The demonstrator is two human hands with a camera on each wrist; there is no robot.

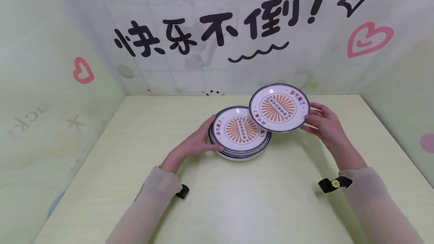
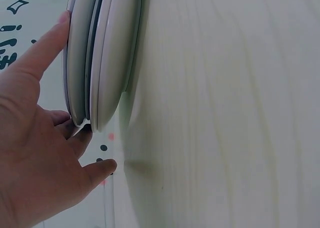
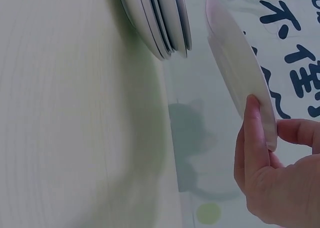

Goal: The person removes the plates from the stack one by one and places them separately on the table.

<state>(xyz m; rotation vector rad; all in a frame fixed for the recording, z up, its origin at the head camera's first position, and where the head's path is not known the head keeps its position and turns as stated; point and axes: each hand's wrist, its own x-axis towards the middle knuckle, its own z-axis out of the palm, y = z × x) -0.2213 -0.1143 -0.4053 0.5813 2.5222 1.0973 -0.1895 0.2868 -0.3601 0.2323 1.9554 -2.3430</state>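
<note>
A stack of round white plates (image 1: 241,133) with dark blue rims stands on the table; the top one bears an orange sunburst and red lettering. My left hand (image 1: 198,138) grips its left side, thumb at the front rim and fingers along the far left edge. In the left wrist view, fingertips (image 2: 82,138) meet the upper rims, while one finger sticks out beside the stack. My right hand (image 1: 323,123) pinches a matching plate (image 1: 279,107) by its right edge, thumb on top and fingers beneath. That plate is tilted, raised above the stack's right side, with a gap between them in the right wrist view.
The pale wooden table (image 1: 234,202) meets a printed backdrop (image 1: 196,74) with black lettering just behind the plates. Similar printed side walls (image 1: 40,123) stand at left and right. A black strap (image 1: 333,183) is on the right sleeve.
</note>
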